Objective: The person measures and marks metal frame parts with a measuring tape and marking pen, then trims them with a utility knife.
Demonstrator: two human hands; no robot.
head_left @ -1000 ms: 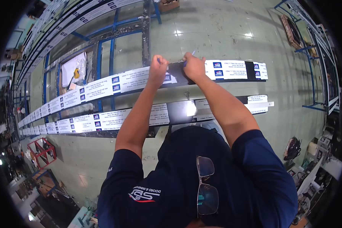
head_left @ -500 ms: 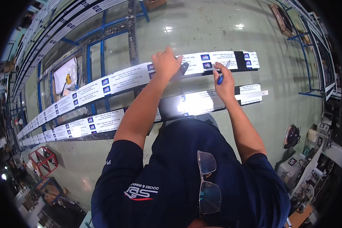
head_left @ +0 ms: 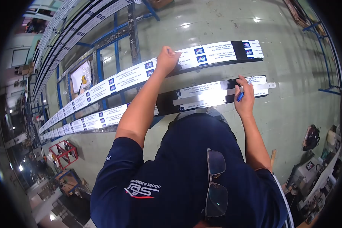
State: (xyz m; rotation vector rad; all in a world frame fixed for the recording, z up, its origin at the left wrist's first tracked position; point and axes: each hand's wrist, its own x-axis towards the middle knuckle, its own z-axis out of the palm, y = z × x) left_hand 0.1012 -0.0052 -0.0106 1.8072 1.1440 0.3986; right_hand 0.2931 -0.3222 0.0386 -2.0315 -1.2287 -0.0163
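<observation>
My left hand (head_left: 167, 61) is closed at the far long profile (head_left: 136, 74), which is wrapped in white printed film. Its fingers are curled beside a dark patch, and whatever they hold is hidden. My right hand (head_left: 245, 99) grips a blue pen (head_left: 240, 96) over the near profile (head_left: 201, 91), also covered in printed film. Along that near profile lies a steel ruler (head_left: 271, 85), its end sticking out past the profile's right end. A black band (head_left: 239, 50) crosses the far profile near its right end.
Blue metal frames (head_left: 102, 57) support the profiles on the left. More wrapped profiles (head_left: 78, 32) are stacked at upper left. A red metal frame (head_left: 64, 154) stands on the floor at lower left. Machines (head_left: 307, 171) stand at lower right.
My right hand has moved from the far profile down and right to the near one, still with the pen. My left hand's fingers have curled in, and the view has shifted.
</observation>
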